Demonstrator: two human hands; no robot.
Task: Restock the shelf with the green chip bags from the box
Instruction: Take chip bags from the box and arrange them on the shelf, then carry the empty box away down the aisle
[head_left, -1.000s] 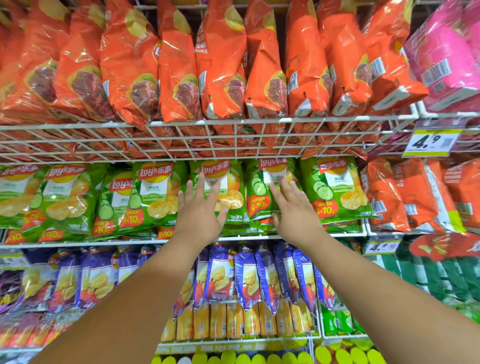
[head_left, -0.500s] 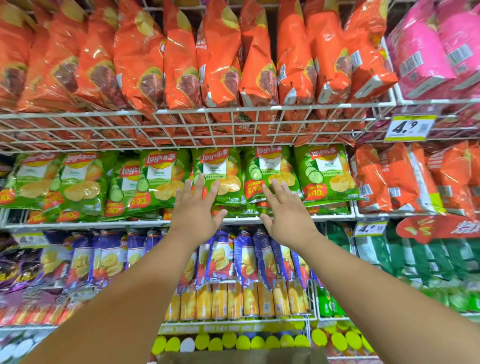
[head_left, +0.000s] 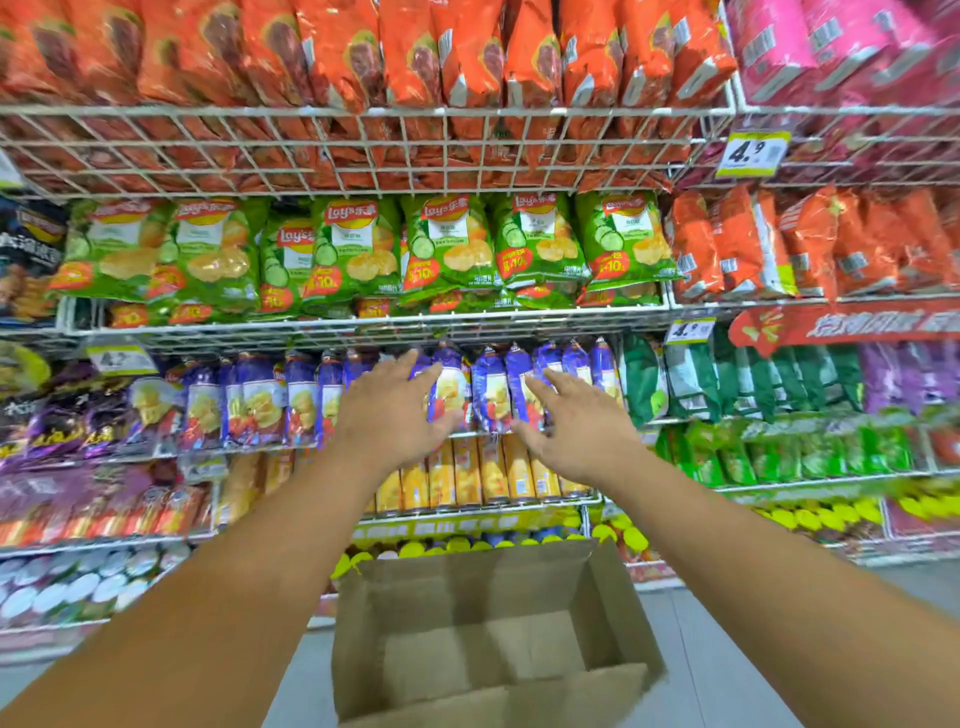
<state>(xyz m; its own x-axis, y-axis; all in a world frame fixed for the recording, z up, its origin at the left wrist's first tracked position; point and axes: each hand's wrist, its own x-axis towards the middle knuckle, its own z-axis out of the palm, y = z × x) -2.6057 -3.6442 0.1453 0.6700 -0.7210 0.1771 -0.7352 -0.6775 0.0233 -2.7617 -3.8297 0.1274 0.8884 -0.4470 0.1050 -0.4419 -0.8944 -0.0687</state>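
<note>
Both bare arms reach up from the lower corners toward the middle of the frame. The left hand (head_left: 387, 410) and right hand (head_left: 574, 423) hold nothing, fingers spread and relaxed, palms facing away.

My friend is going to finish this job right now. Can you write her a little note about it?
Left hand and right hand: both open, holding nothing, in front of the purple bags.
Green chip bags stand in a row on the wire shelf above.
Cardboard box sits open on the floor below; no bags visible inside.
Left: check the box for any remaining bags.
</note>
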